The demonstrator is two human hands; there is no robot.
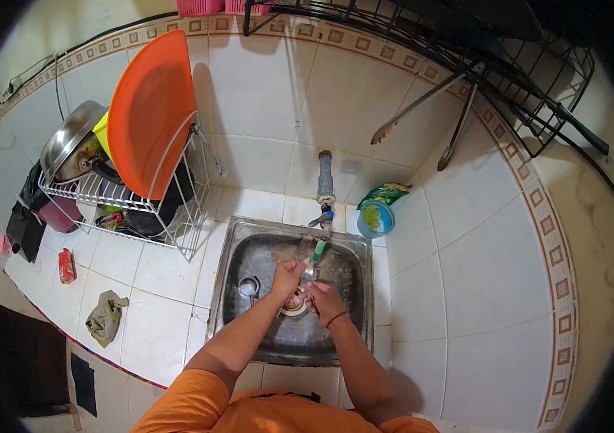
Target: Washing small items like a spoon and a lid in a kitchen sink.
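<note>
Both my hands are over a metal sink (263, 346), just below a faucet (324, 233) with a green hose piece on its spout. My left hand (287, 279) has its fingers at a small shiny object (310, 272) under the spout. Close beside it, my right hand (323, 302) has its fingertips bent together, nearly touching the left fingers. What the object is, and whether either hand grips it, is too small to tell. Behind the hands lies the round drain (294, 310). A small metal cup-like item (249, 286) sits in the sink's left part.
Left of the sink, a white wire dish rack (177, 238) holds an orange tray (150, 113) and a metal pan (76, 135). A crumpled cloth (105, 318) and a red packet (67, 266) lie on the tiles. A blue tub (376, 219) stands behind the sink; tongs (420, 105) hang above.
</note>
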